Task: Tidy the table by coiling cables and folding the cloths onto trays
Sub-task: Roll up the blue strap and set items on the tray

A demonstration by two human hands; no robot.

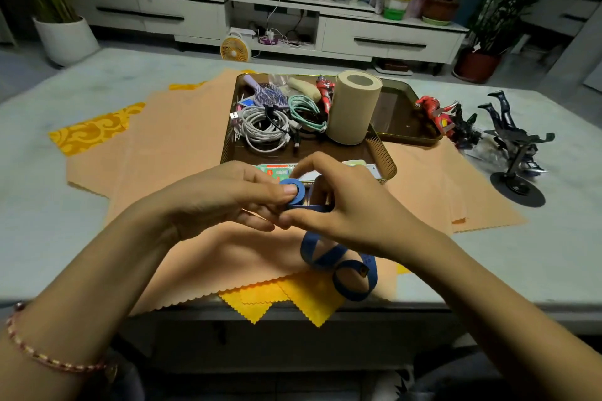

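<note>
Head view — paper roll (353,107) beside cables (303,109)

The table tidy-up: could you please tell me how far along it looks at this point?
Done: the white cable and teal cable lie coiled in the tray. In hand: the left hand pinches the rolled start of the blue band, the right hand grips the stretch beside it, and the loose tail curls on the orange cloths. Left: those and the yellow cloth lie spread out, unfolded.
</note>
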